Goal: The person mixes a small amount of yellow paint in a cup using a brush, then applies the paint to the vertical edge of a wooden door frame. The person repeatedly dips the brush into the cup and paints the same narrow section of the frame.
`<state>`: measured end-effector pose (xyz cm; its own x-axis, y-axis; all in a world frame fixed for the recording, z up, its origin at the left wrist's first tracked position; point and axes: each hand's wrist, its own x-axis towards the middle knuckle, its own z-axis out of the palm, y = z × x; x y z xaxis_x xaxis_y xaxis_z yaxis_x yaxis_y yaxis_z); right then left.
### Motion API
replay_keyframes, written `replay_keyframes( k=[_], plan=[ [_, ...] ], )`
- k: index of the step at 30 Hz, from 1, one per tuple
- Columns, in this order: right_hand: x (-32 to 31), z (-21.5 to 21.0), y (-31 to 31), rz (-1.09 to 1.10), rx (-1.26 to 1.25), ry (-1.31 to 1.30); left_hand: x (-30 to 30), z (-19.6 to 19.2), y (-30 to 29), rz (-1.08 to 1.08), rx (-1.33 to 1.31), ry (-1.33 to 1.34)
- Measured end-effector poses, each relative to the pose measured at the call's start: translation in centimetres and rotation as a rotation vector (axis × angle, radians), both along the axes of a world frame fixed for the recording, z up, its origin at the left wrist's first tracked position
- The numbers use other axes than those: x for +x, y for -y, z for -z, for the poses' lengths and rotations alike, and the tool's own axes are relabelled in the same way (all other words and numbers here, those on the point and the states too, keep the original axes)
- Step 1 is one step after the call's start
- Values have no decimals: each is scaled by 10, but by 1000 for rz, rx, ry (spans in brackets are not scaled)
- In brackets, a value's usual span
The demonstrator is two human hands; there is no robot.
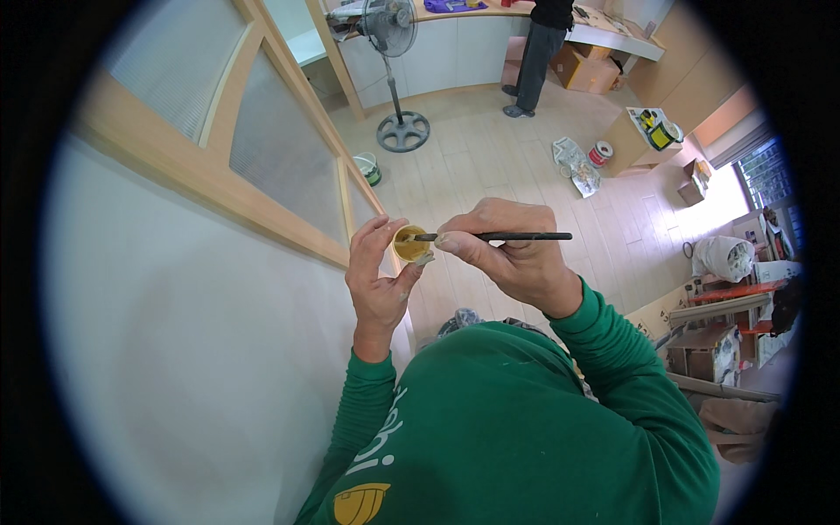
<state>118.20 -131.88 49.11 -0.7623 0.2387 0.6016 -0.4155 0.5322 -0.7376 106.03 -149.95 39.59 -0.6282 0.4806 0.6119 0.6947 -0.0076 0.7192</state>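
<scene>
My left hand (378, 278) grips a small round cup (412, 248) by its sides, with its opening facing up. Yellowish-tan paint or paste coats the inside of the cup. Between the fingers and thumb of my right hand (512, 249) is a slim dark-handled brush (529, 236), held nearly level. Its tip reaches into the cup, and the bristles are hard to make out there. Whitish smears mark the fingers of both hands.
At my left runs a white wall (201, 332) below a wood-framed glass partition (280, 140). Farther off are a standing fan (398, 79), a bucket (368, 168) and another person (535, 61) by a counter. Shelves with boxes (713, 350) stand at the right.
</scene>
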Motion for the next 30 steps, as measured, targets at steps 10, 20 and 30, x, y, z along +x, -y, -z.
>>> replay_keyframes(
  k=[10,20,30],
  plan=[
    [-1,-7,1,13,93,88,0,0,0,3,-8,-3],
    [-3,-1,1,12,52,90,-1,1,0,2,-24,4],
    [2,-2,-1,24,46,89,0,0,-2,-3,-20,8]
  ],
)
